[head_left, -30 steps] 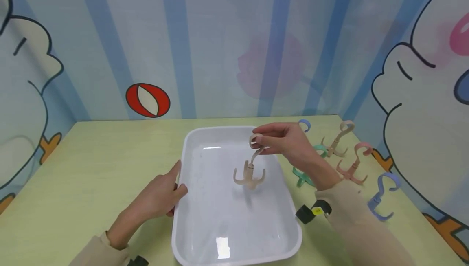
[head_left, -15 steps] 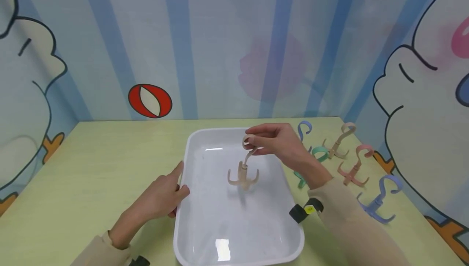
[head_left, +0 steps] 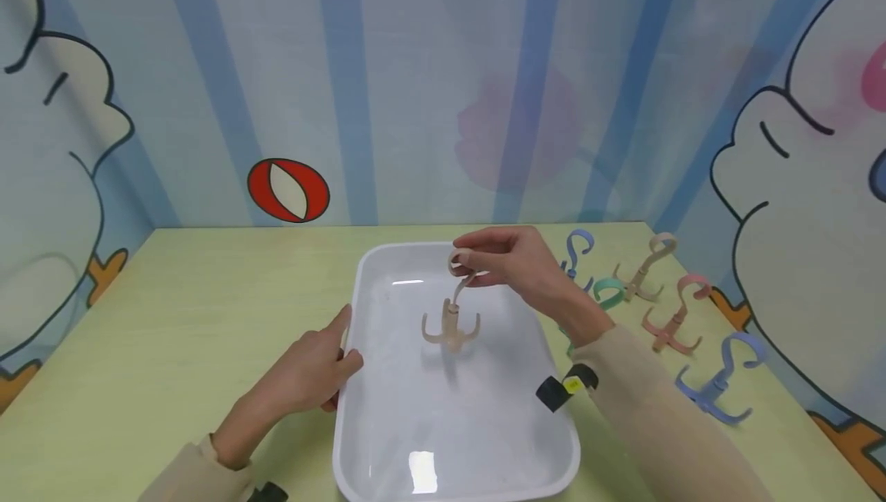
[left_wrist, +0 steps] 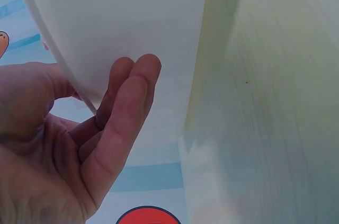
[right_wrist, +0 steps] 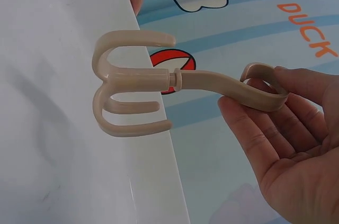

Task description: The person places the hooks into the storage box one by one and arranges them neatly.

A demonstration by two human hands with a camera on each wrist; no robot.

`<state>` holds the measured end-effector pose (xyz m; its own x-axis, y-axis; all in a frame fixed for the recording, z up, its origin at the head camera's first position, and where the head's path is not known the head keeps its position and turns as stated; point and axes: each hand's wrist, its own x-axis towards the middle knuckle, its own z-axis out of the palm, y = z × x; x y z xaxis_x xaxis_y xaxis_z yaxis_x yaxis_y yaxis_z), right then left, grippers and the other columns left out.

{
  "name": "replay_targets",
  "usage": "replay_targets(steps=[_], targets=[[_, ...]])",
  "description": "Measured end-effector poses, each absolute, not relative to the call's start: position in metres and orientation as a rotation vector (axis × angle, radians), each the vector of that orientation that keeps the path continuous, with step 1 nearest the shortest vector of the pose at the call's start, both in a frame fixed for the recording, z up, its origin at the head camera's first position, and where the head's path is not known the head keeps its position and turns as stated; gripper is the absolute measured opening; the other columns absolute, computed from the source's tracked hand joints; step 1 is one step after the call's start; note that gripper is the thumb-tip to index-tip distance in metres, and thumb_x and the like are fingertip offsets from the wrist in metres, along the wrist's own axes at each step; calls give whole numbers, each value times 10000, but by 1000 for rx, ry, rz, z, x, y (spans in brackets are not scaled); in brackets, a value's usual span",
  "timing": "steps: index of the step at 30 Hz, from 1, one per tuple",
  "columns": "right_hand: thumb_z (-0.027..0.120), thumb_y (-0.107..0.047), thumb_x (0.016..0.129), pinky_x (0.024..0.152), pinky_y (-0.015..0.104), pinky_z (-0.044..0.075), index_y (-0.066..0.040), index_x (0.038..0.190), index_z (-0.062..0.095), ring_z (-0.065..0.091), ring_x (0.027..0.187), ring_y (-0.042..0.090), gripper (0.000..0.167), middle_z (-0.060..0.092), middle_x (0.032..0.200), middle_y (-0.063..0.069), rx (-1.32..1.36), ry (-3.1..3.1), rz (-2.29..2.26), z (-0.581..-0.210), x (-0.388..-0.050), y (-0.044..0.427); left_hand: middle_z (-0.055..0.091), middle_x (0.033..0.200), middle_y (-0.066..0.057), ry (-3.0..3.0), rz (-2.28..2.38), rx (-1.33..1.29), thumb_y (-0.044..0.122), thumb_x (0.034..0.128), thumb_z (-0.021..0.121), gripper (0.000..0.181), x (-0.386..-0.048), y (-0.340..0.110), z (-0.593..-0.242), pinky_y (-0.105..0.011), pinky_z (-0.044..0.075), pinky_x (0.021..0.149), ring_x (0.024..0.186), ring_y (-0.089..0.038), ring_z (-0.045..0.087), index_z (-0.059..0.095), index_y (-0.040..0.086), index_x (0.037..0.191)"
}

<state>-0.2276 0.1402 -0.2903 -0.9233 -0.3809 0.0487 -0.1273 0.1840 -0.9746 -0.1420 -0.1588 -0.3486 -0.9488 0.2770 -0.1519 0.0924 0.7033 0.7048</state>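
My right hand (head_left: 512, 267) pinches the curled top of a beige multi-prong hook hanger (head_left: 451, 329) between thumb and fingers. The hanger hangs prongs down over the white tray (head_left: 457, 440), its shadow on the tray floor; whether it touches the floor I cannot tell. In the right wrist view its several upturned prongs (right_wrist: 137, 80) and swivel neck show whole. At the tray's left long side, my left hand (head_left: 304, 375) holds the rim, thumb over the edge. The left wrist view shows that hand's fingers (left_wrist: 127, 113) along the tray's outer wall.
Right of the tray stand more hook hangers: a near blue one (head_left: 713, 390), a pink one (head_left: 668, 327), a beige one (head_left: 635, 283), a far blue one (head_left: 572, 256) and a green one (head_left: 609, 282) partly behind my right wrist. A printed curtain (head_left: 415, 102) closes the table's back.
My right hand has moved left over the tray, carrying the beige hook hanger with it. The left hand keeps its hold on the tray rim.
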Motion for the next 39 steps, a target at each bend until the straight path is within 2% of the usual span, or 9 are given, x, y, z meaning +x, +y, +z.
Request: replay_targets(steps=[8, 18, 39], targets=[[688, -55, 995, 910, 417, 650, 27, 1325, 695, 795, 1031, 234, 339, 765, 1215, 211, -482, 2224, -1839, -291, -234, 133, 643, 686, -60, 2674, 1079, 293, 132, 1003, 492, 767, -142, -158, -349, -329, 550, 464, 476, -178, 629, 150, 10, 1680], [684, -58, 1002, 920, 411, 649, 15, 1321, 699, 792, 1031, 226, 327, 762, 1219, 204, -464, 2194, -1850, -293, -244, 121, 641, 686, -68, 2676, 1093, 301, 116, 1011, 498, 734, -142, -158, -349, -328, 552, 450, 478, -183, 634, 189, 42, 1673], [691, -38, 991, 910, 419, 652, 50, 1327, 685, 796, 995, 211, 347, 764, 1213, 217, -473, 2144, -1885, -297, -252, 110, 652, 711, -70, 2661, 1103, 265, 116, 1013, 511, 778, -141, -158, -347, -350, 573, 461, 498, -189, 646, 139, 43, 1692]])
